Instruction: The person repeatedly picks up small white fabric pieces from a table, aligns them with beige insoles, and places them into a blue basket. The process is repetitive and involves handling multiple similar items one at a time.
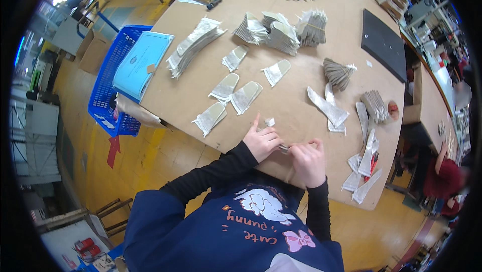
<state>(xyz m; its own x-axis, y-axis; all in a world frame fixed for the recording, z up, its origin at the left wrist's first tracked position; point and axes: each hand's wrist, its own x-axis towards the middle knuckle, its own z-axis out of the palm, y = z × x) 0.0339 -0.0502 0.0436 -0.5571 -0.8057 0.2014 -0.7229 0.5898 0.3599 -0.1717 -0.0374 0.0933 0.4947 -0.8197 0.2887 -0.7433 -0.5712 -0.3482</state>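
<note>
Close to the table's near edge, my left hand (pixel 262 143) and my right hand (pixel 309 160) meet, fingers closed. Between their fingertips is a thin greyish piece (pixel 284 148), mostly hidden by the fingers. The left index finger points away from the others, toward a small white scrap (pixel 270 122) on the table. Beyond my left hand lie pale tapered cut pieces (pixel 245 97), some in small overlapping piles. Long curved pale strips (pixel 326 105) lie beyond my right hand, with a tied grey bundle (pixel 339 73) behind them.
The brown tabletop (pixel 296 76) bears stacked cut pieces (pixel 281 33) farther back and a black board (pixel 383 43) at right. Red-handled scissors (pixel 372 163) lie partly under pale strips. A blue basket (pixel 103 83) holding a light-blue folder (pixel 140 63) stands at left. A person (pixel 444 176) is at far right.
</note>
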